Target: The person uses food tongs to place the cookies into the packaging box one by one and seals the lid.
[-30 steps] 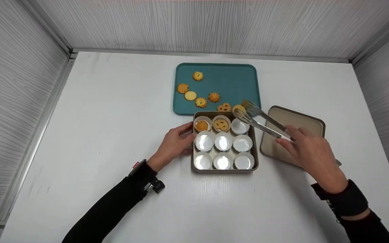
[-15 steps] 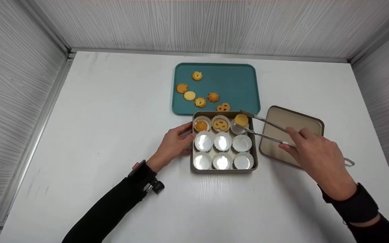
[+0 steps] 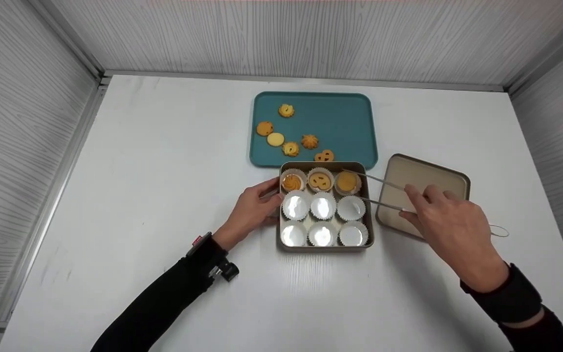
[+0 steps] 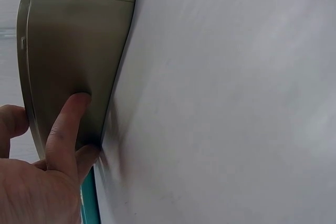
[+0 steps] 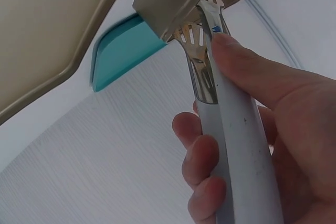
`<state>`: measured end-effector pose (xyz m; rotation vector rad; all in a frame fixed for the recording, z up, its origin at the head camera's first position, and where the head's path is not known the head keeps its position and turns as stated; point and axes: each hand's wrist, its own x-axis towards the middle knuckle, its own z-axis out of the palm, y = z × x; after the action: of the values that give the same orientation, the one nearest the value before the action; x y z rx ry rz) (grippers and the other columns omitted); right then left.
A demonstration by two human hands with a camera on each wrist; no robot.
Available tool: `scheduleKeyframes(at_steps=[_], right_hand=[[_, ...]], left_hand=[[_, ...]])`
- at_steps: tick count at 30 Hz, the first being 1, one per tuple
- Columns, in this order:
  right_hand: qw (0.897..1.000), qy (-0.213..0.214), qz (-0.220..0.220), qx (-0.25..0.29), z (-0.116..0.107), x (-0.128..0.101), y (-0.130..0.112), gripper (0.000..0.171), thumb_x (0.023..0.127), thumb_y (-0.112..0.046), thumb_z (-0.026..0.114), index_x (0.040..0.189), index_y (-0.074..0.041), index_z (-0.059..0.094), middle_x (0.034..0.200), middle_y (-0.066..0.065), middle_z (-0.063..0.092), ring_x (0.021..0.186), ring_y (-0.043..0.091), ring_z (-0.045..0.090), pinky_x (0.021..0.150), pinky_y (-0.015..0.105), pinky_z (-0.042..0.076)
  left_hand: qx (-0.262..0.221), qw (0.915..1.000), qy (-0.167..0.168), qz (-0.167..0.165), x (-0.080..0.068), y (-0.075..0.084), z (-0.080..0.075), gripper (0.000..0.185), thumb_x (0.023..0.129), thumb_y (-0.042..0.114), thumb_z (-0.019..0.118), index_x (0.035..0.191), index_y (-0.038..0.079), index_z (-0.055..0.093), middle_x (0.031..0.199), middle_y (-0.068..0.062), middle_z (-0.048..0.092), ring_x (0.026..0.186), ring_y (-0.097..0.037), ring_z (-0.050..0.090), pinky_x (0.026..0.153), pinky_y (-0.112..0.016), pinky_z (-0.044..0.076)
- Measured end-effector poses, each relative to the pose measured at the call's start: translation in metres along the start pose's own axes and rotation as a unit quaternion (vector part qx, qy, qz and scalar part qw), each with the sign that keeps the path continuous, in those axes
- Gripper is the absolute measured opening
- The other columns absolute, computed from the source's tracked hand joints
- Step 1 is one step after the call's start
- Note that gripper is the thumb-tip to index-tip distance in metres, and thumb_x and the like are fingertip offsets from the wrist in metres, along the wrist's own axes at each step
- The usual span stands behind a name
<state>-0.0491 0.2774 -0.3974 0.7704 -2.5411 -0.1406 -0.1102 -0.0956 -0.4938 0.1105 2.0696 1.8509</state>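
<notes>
A metal tin holds rows of white paper cups. Its back row has a swirl cookie at left, a pretzel-shaped cookie in the middle and a plain round cookie at right. My left hand grips the tin's left wall; in the left wrist view a finger presses flat on its outer side. With my right hand I hold metal tongs, fingers round one handle and thumb on the other. The tongs stand spread, their tips down in the tin on either side of the round cookie.
Behind the tin lies a teal tray with several cookies, among them a pretzel cookie close to the tin's back rim. The tin's shallow lid rests at its right, under the tongs and right hand. Panel walls border the white table.
The tongs have carried the round cookie from the tray's front edge into the back right paper cup, then spread apart from it. My left hand stays on the tin.
</notes>
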Motion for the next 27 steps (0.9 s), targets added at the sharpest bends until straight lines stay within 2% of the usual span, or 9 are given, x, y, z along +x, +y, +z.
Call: scheduleKeyframes(at_steps=[10, 16, 23, 27], right_hand=[[1.0, 0.003, 0.004, 0.012, 0.004, 0.0, -0.002, 0.055, 0.079, -0.024, 0.092, 0.119, 0.006, 0.068, 0.074, 0.018, 0.056, 0.049, 0.028, 0.047, 0.032, 0.032, 0.032], [0.998, -0.006, 0.025, 0.065, 0.007, -0.001, 0.003, 0.052, 0.084, -0.027, 0.087, 0.123, 0.001, 0.068, 0.08, 0.017, 0.06, 0.05, 0.028, 0.052, 0.033, 0.035, 0.036], [0.993, 0.007, 0.051, 0.11, 0.017, 0.01, 0.023, 0.054, 0.085, -0.026, 0.086, 0.129, 0.001, 0.069, 0.078, 0.015, 0.062, 0.052, 0.025, 0.055, 0.037, 0.037, 0.043], [0.992, -0.002, 0.07, 0.108, 0.025, 0.023, 0.036, 0.051, 0.085, -0.026, 0.087, 0.125, 0.0, 0.07, 0.078, 0.016, 0.064, 0.05, 0.024, 0.053, 0.038, 0.037, 0.044]], left_hand=[[0.01, 0.9999, 0.01, -0.005, -0.001, 0.0, 0.001, 0.058, 0.102, 0.021, 0.062, 0.156, 0.006, 0.046, 0.155, -0.011, 0.051, 0.134, -0.024, 0.057, 0.09, -0.034, 0.06], [-0.002, 0.9999, 0.01, -0.009, -0.001, 0.0, 0.001, 0.059, 0.102, 0.02, 0.063, 0.156, 0.007, 0.045, 0.155, -0.01, 0.051, 0.132, -0.023, 0.059, 0.086, -0.036, 0.062], [0.031, 0.9993, 0.017, 0.01, 0.001, 0.0, 0.001, 0.059, 0.101, 0.02, 0.063, 0.155, 0.002, 0.046, 0.154, -0.013, 0.052, 0.135, -0.024, 0.056, 0.108, -0.032, 0.049], [0.033, 0.9992, 0.02, 0.009, 0.001, 0.001, 0.001, 0.058, 0.101, 0.02, 0.063, 0.154, 0.003, 0.047, 0.153, -0.013, 0.053, 0.135, -0.024, 0.057, 0.109, -0.033, 0.049]])
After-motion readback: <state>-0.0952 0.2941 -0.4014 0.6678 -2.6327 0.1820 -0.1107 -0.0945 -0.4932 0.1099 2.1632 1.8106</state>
